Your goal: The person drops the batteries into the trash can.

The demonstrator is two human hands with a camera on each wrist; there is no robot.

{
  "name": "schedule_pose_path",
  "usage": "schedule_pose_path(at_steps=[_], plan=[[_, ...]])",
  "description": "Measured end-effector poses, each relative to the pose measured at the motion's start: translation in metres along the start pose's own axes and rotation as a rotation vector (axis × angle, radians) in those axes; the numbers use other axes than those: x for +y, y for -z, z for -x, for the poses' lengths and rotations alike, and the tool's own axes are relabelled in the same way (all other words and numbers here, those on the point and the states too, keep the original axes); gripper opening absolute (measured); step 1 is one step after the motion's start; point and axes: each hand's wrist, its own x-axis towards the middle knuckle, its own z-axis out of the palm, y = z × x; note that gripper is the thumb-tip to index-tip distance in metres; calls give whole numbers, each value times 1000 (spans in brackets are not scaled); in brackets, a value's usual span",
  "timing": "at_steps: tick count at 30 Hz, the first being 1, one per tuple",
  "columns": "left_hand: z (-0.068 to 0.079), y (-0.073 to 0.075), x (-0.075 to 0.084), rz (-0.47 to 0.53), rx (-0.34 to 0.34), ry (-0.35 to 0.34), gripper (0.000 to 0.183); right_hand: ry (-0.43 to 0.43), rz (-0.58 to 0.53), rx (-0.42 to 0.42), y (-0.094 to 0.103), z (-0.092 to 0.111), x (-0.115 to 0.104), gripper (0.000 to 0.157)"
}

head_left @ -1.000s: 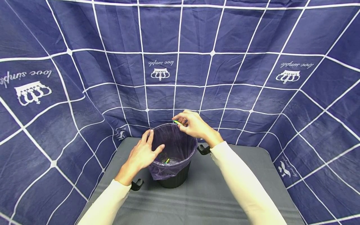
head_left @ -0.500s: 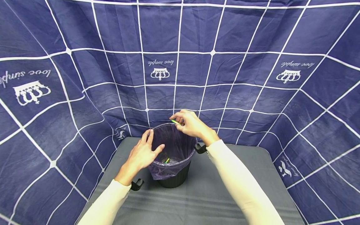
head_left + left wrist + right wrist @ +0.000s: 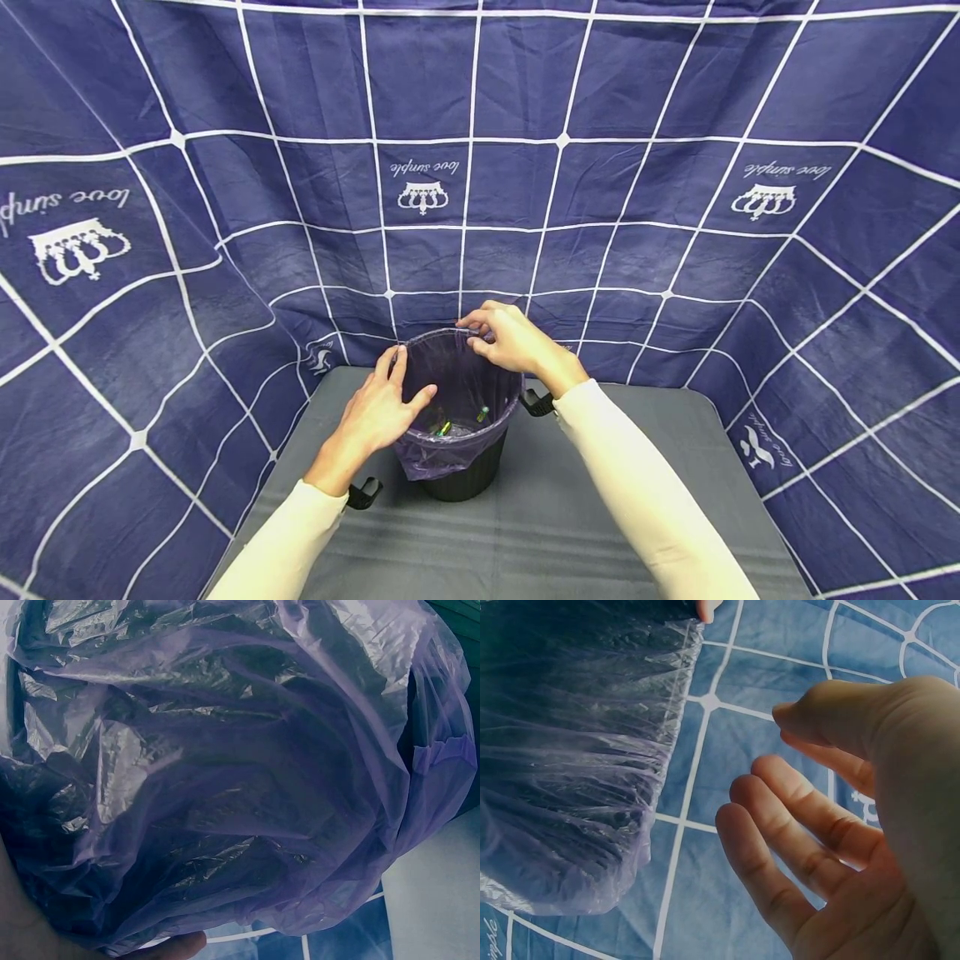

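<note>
Bin (image 3: 467, 483), head view: upright on the grey surface (image 3: 592, 508), purple liner (image 3: 450, 457) folded over its rim. Small bright pieces (image 3: 444, 428) lie inside the bin. Expected handling: bin light, stiff; liner slippery, easily torn; pieces light. Take hold at opposite sides of the bin's rim. Left hand (image 3: 375, 412): fingers spread at the bin's left rim. Right hand (image 3: 513, 337): above the bin's far-right rim, fingers loosely bent.

Left wrist view: wrinkled liner; one fingertip at the bin's edge; grip firmness cannot be told.

Right wrist view: right hand beside the bin, fingers relaxed, holding nothing.
</note>
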Motion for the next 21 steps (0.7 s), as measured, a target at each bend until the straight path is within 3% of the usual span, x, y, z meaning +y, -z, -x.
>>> schedule_pose_path(at_steps=[10,21], plan=[[1,-1,0,1,4,-2,98,30,3,28,-1,17,3,29],[0,0,0,-10,9,-9,99,35,-52,106,1,48,7,26]])
